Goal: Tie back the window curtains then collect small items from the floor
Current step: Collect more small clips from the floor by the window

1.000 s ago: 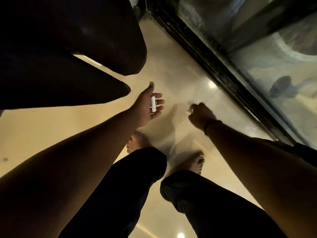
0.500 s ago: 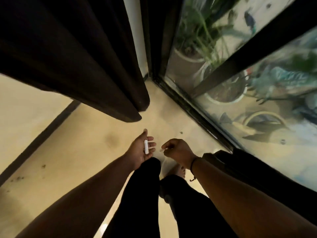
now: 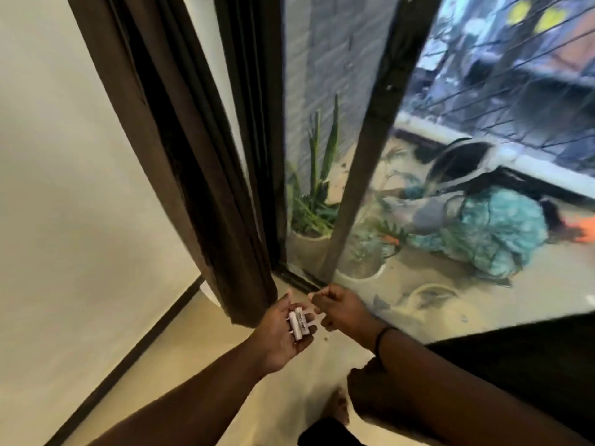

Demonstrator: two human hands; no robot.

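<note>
My left hand (image 3: 283,329) is palm up at waist height. Two small white cylinders (image 3: 298,322) lie side by side across its relaxed fingers, one with printing on it. My right hand (image 3: 341,309) hovers just right of it, touching distance away, with fingers curled into a loose fist. Nothing shows between its fingers. The dark brown curtain (image 3: 193,162) hangs gathered against the window frame, its hem just behind my left hand. A tiny speck (image 3: 325,338) lies on the beige floor below my hands.
The sliding glass door (image 3: 360,175) with a dark frame runs along the right. Potted plants (image 3: 317,201) stand outside behind the glass. A cream wall (image 3: 64,188) with a dark skirting board closes the left. My bare foot (image 3: 338,410) is below.
I have risen from crouching over the floor to standing. My right hand came up from the floor beside my left hand, where a second white piece now lies next to the first cylinder.
</note>
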